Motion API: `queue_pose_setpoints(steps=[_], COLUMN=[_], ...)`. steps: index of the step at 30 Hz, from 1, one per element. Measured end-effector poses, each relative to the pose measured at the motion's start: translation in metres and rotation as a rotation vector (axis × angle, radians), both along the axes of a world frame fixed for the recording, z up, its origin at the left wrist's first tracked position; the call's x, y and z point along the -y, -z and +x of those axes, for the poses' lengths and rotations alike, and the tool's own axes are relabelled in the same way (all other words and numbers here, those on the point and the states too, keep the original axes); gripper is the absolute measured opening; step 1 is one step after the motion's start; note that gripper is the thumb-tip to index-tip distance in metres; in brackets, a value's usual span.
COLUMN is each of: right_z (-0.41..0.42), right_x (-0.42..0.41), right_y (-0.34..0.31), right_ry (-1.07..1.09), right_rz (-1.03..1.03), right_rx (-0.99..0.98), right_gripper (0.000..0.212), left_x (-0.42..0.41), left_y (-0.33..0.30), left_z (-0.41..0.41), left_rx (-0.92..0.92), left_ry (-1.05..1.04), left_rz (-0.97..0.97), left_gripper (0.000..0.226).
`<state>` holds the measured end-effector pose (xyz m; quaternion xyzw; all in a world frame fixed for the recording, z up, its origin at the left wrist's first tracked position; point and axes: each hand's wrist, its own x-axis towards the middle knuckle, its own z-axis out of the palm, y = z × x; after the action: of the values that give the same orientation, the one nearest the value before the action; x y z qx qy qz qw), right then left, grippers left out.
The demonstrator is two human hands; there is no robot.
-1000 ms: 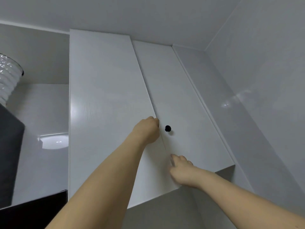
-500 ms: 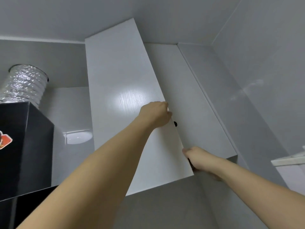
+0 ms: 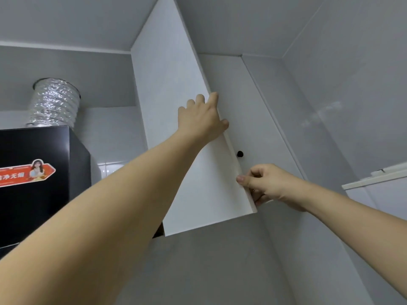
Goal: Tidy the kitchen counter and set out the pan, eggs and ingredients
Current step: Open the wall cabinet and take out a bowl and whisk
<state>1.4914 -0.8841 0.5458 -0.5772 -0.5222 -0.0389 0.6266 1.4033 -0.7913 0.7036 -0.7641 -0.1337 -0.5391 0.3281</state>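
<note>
**Left cabinet door swung out, both hands on it**

Head view, looking up at wall cabinets.

- Left door [image 3: 176, 128]: white, at the centre of the frame, standing out from the cabinet face at an angle. Its free edge runs from the top centre down to the lower centre-right.
- Right door [image 3: 253, 119]: flat against the cabinet, just right of the left door's free edge. Small black knob [image 3: 240, 153] on it, right of centre.
- Left hand [image 3: 201, 123]: centre of frame, on the left door's outer face at the free edge. Fingers straight and slightly spread against the panel, pointing up; thumb goes round the edge to the far side.
- Right hand [image 3: 267, 183]: centre-right, below the knob, at the lower part of the same free edge. Thumb lies on the near face, curled fingers go behind: it pinches the door edge.
- Cabinet interior: hidden behind the left door, contents cannot be told.
- Pan, eggs, ingredients: not in view.
- Range hood [image 3: 39, 179]: black, left of frame, with a red sticker [image 3: 26, 175] on its front.
- Duct [image 3: 55, 102]: silver, ribbed, rising from the hood top at the upper left.
- White ledge [image 3: 374, 179]: at the right edge, against the grey wall.
</note>
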Motion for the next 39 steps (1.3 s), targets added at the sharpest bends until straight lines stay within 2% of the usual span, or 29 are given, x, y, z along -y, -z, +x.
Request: queue_pose_setpoints(steps=[4,11,14,17,23,25,27,29,31,33,36,39], right_z=[-0.038,-0.102,-0.127,-0.144,-0.146,-0.142,-0.138,-0.119,-0.097,-0.073,-0.040,-0.013], right_x=[-0.002,-0.015,-0.030,-0.045,-0.050,-0.046,-0.042,-0.030,-0.019,-0.003,0.026,0.048], right_y=[-0.001,-0.004,-0.003,-0.005,0.002,0.003,0.003,0.001,-0.003,-0.012,-0.029,-0.043], right_ry=[-0.065,-0.184,-0.147,-0.104,-0.042,-0.043,-0.016,0.088,0.333,0.571,0.795,0.970], right_rz=[0.007,-0.060,-0.052,-0.012,0.033,0.006,-0.073,-0.145,-0.241,-0.374,-0.543,-0.606], right_rx=[0.002,0.033,0.076,0.104,0.079,0.097,0.168,0.245,0.362,0.482,0.640,0.776], right_gripper=[0.024,0.025,0.019,0.022,0.007,0.008,0.020,0.041,0.052,0.049,0.035,0.034], left_x=[-0.004,-0.016,-0.026,-0.039,-0.039,-0.033,-0.029,-0.016,-0.005,0.006,0.020,0.024], left_y=[0.005,0.008,0.010,0.014,0.028,0.030,0.030,0.029,0.026,0.022,0.019,0.021], left_z=[-0.034,-0.104,-0.135,-0.161,-0.162,-0.158,-0.157,-0.149,-0.143,-0.131,-0.098,-0.060], left_rx=[0.045,0.022,0.019,0.011,0.000,0.005,0.023,0.051,0.057,0.055,0.081,0.104], left_ry=[-0.034,-0.074,-0.053,-0.028,-0.042,-0.065,-0.115,-0.173,-0.217,-0.237,-0.189,-0.115], left_rz=[0.073,0.067,0.022,-0.021,-0.025,-0.022,0.004,0.053,0.080,0.070,0.069,0.071], left_gripper=[0.046,0.052,0.049,0.051,0.051,0.051,0.048,0.043,0.035,0.028,0.025,0.032])
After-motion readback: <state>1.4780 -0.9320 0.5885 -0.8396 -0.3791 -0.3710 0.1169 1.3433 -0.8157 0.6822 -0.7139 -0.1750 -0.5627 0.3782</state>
